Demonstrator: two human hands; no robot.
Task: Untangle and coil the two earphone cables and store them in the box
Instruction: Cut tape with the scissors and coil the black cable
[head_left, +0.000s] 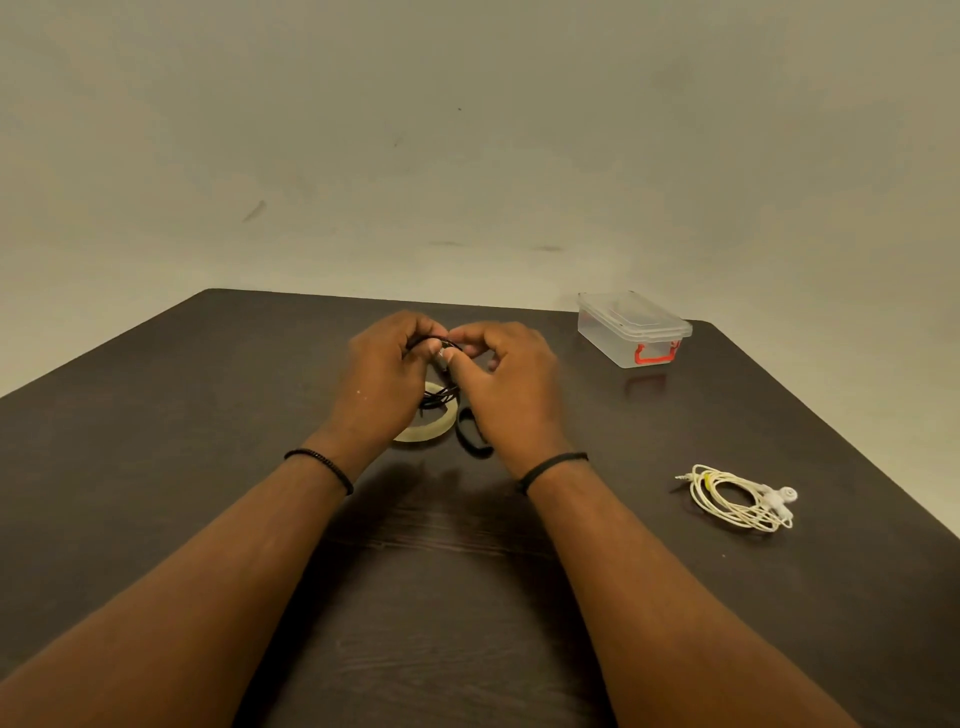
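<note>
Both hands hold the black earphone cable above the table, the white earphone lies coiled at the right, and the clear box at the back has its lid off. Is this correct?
One thing is wrong: the clear box has its lid on, with the red latch closed. The head view shows it. The rest holds: the left hand and right hand hold the black earphone cable, and the white earphone lies coiled at the right.

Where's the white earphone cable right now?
In the head view the white earphone cable lies coiled on the dark table, to the right of the right hand and nearer the person than the closed plastic box, touched by neither hand.
</note>
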